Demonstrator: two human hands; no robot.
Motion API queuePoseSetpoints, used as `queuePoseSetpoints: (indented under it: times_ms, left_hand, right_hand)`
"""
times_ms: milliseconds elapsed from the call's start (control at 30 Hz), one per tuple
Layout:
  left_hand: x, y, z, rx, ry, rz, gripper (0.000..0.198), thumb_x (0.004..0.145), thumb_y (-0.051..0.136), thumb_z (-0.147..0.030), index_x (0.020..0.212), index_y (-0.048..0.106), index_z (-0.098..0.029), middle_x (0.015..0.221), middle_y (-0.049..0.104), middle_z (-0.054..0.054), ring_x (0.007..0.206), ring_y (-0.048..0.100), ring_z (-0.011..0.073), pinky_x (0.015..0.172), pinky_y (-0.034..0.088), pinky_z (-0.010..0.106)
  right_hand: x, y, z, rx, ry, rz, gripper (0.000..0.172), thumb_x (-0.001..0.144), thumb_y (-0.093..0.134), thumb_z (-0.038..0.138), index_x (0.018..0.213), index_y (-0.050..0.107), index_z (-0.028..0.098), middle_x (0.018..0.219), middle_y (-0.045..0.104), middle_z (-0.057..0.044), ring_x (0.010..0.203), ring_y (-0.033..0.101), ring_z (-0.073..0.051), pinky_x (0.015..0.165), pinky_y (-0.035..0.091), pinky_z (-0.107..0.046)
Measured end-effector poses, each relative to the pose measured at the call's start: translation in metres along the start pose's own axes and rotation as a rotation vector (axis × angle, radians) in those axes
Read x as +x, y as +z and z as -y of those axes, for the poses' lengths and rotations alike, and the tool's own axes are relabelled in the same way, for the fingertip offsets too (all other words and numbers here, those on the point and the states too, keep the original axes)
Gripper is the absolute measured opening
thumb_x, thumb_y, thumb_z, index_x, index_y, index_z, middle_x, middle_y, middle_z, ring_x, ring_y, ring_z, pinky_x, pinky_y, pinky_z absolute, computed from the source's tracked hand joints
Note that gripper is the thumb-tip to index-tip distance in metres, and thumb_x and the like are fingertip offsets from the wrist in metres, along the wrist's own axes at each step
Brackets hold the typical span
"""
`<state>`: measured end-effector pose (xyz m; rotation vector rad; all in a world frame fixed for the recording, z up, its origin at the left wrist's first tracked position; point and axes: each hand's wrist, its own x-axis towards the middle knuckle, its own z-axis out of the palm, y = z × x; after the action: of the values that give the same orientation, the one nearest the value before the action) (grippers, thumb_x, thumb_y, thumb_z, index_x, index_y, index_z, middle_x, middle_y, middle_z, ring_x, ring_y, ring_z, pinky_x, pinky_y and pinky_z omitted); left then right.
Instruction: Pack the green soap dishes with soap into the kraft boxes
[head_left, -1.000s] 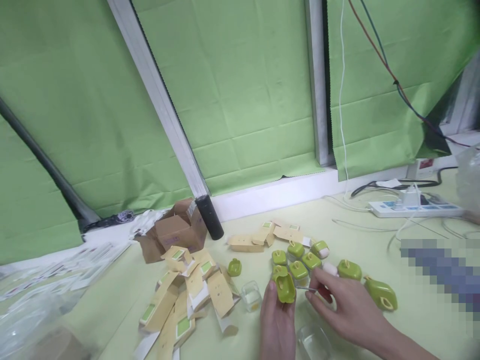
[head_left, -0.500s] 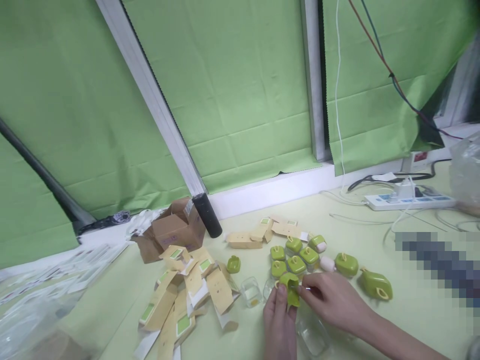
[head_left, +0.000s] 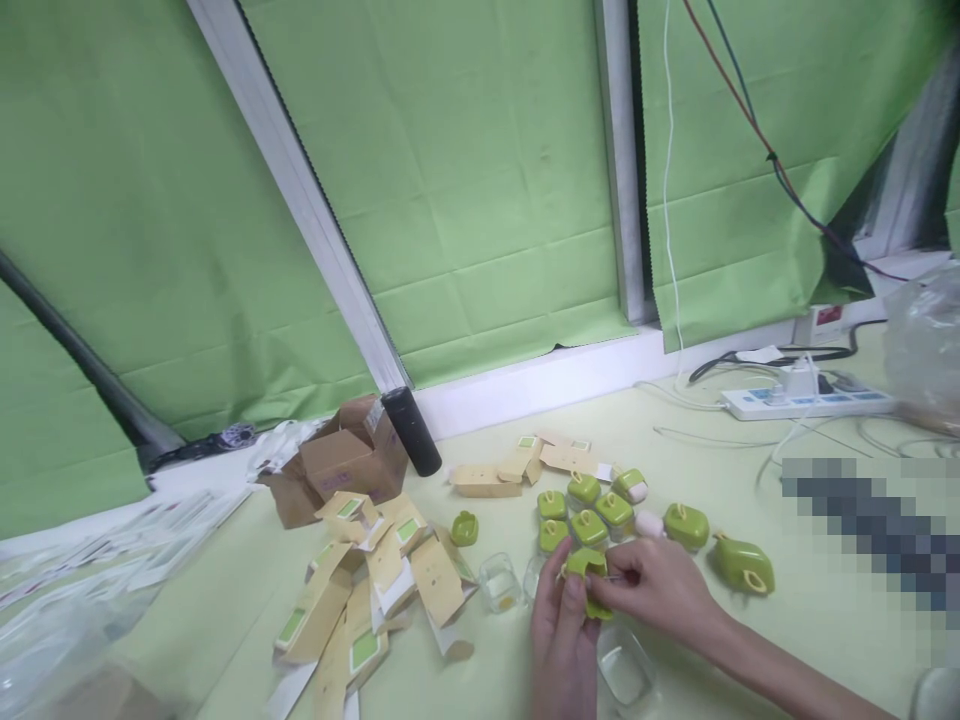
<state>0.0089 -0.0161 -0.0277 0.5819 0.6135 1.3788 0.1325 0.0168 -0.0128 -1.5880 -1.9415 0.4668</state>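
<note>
My left hand point(head_left: 562, 635) is closed around a green plastic lid point(head_left: 585, 564) with a pale yellow loop, tilted so its hollow underside shows. My right hand point(head_left: 664, 582) pinches a thin shiny rod point(head_left: 616, 577) whose tip goes toward the lid's inside; its far end is hidden by fingers. Below the hands lies a clear plastic container point(head_left: 627, 668), and another clear container point(head_left: 499, 582) sits to their left. A loose green lid point(head_left: 465, 528) rests upturned farther left. Just beyond my hands stand several green-lidded containers point(head_left: 589, 527) with yellow loops.
Torn cardboard packaging point(head_left: 386, 565) is heaped on the left, with more card pieces point(head_left: 487, 480) behind. A brown box point(head_left: 352, 450) and black bottle point(head_left: 412, 430) stand near the wall. Two larger green containers point(head_left: 742, 564) lie right. A power strip point(head_left: 810, 402) with cables sits back right.
The green lid has been turned and tilted in my left hand, and my right fingers have come closer over it. The view has shifted slightly.
</note>
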Motion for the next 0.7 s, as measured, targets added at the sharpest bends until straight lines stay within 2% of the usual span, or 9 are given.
queuePoseSetpoints:
  times_ms: [167, 300, 400, 467, 533, 633, 700]
  left_hand:
    - [-0.001, -0.001, 0.000, -0.009, 0.015, 0.006, 0.037, 0.072, 0.070, -0.033, 0.107, 0.066, -0.022, 0.110, 0.067, 0.010, 0.106, 0.060, 0.0235, 0.098, 0.040, 0.037]
    - [0.001, 0.001, -0.012, -0.039, 0.076, -0.125, 0.029, 0.075, 0.066, -0.035, 0.097, 0.070, -0.017, 0.103, 0.068, 0.011, 0.105, 0.059, 0.0223, 0.094, 0.044, 0.032]
    - [-0.001, -0.004, -0.029, 0.053, 0.130, -0.220, 0.036, 0.073, 0.066, -0.038, 0.103, 0.066, -0.018, 0.108, 0.066, 0.011, 0.108, 0.056, 0.0231, 0.095, 0.043, 0.033]
    - [-0.006, -0.016, -0.036, 0.255, 0.164, -0.299, 0.043, 0.069, 0.069, -0.040, 0.106, 0.065, -0.019, 0.109, 0.065, 0.011, 0.107, 0.056, 0.0251, 0.093, 0.043, 0.035]
    - [-0.013, -0.032, -0.037, 0.569, 0.221, -0.319, 0.040, 0.064, 0.072, -0.039, 0.099, 0.067, -0.020, 0.103, 0.066, 0.011, 0.100, 0.058, 0.0266, 0.089, 0.044, 0.037]
    - [-0.027, -0.056, -0.029, 1.031, 0.346, -0.223, 0.024, 0.062, 0.071, -0.026, 0.086, 0.070, -0.023, 0.093, 0.067, 0.010, 0.093, 0.056, 0.0280, 0.090, 0.041, 0.042]
    - [-0.034, -0.065, -0.024, 1.204, 0.397, -0.172, 0.025, 0.062, 0.067, -0.019, 0.086, 0.070, -0.025, 0.095, 0.066, 0.010, 0.097, 0.053, 0.0295, 0.093, 0.037, 0.044]
  right_hand:
    - [-0.004, 0.001, 0.000, 0.026, -0.030, -0.014, 0.049, 0.074, 0.051, 0.047, 0.043, 0.026, 0.019, 0.041, 0.033, 0.005, 0.042, 0.031, -0.009, 0.044, 0.018, -0.023]
    - [-0.010, -0.004, -0.001, 0.071, -0.103, 0.005, 0.053, 0.078, 0.048, 0.053, 0.044, 0.024, 0.020, 0.042, 0.030, 0.005, 0.043, 0.029, -0.009, 0.045, 0.022, -0.022]
    - [-0.016, -0.013, -0.005, -0.031, -0.236, 0.074, 0.054, 0.077, 0.052, 0.052, 0.042, 0.030, 0.019, 0.040, 0.033, 0.006, 0.042, 0.030, -0.009, 0.045, 0.022, -0.023]
    - [-0.020, -0.019, -0.009, -0.194, -0.309, 0.155, 0.051, 0.074, 0.058, 0.050, 0.040, 0.038, 0.018, 0.038, 0.038, 0.005, 0.040, 0.032, -0.009, 0.045, 0.019, -0.024]
    - [-0.023, -0.022, -0.012, -0.333, -0.315, 0.230, 0.047, 0.069, 0.064, 0.051, 0.040, 0.046, 0.019, 0.037, 0.045, 0.004, 0.038, 0.036, -0.010, 0.045, 0.015, -0.026]
    - [-0.026, -0.023, -0.015, -0.378, -0.284, 0.269, 0.034, 0.067, 0.068, 0.046, 0.048, 0.056, 0.021, 0.045, 0.060, 0.001, 0.043, 0.049, -0.014, 0.045, 0.014, -0.026]
    - [-0.026, -0.024, -0.015, -0.332, -0.298, 0.273, 0.023, 0.071, 0.066, 0.037, 0.054, 0.059, 0.022, 0.053, 0.065, 0.001, 0.050, 0.056, -0.016, 0.047, 0.017, -0.026]
